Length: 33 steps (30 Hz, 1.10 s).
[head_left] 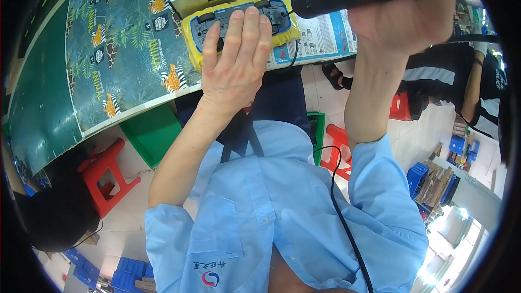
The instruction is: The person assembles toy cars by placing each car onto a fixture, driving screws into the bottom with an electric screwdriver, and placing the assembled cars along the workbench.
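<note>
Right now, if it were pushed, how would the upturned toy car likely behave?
The toy car would probably slide rather than roll, since its wheels face up. It's likely stiff, judging by its unbent underside. The puffy yellow pad beneath may slow it.

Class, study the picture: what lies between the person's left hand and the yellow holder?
In the head view, an upturned toy car lies between them: the left hand rests on its underside, the yellow holder beneath.
</note>
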Motion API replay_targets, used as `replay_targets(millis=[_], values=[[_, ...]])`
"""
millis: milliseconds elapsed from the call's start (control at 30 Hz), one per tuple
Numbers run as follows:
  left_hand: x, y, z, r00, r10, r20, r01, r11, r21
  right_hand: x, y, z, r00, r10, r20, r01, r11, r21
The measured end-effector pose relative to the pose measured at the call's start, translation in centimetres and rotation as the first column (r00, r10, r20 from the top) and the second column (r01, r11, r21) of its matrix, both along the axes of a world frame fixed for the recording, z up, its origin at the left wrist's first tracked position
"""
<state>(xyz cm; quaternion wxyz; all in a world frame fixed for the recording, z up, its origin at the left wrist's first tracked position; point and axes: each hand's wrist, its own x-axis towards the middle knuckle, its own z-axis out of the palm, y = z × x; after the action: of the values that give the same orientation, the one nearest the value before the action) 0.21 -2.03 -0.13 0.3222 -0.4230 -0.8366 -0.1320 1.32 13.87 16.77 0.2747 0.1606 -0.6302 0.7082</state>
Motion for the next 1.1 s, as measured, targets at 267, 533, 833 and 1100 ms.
replay_targets(millis=[267, 533, 833, 1100], values=[[0.1, 0.1, 0.0, 1.000, 0.026, 0.010, -0.027, 1.000, 0.013, -1.3, 1.4, -3.8, 0.978, 0.195, -0.076, -0.188, 0.978, 0.094], [0.3, 0.0, -0.2, 0.999, 0.036, -0.012, -0.036, 0.999, 0.011, -0.5, 3.2, -3.5, 0.959, 0.282, 0.016, -0.282, 0.953, 0.109], [-0.2, 0.2, -0.2, 0.993, 0.050, -0.105, -0.046, 0.998, 0.037, -1.4, 2.4, -2.9, 0.971, 0.237, 0.029, -0.239, 0.960, 0.147], [-0.1, -0.3, 0.4, 0.999, 0.000, -0.039, 0.000, 1.000, 0.001, -3.0, 3.5, 2.8, 0.873, 0.484, -0.054, -0.462, 0.858, 0.224]])
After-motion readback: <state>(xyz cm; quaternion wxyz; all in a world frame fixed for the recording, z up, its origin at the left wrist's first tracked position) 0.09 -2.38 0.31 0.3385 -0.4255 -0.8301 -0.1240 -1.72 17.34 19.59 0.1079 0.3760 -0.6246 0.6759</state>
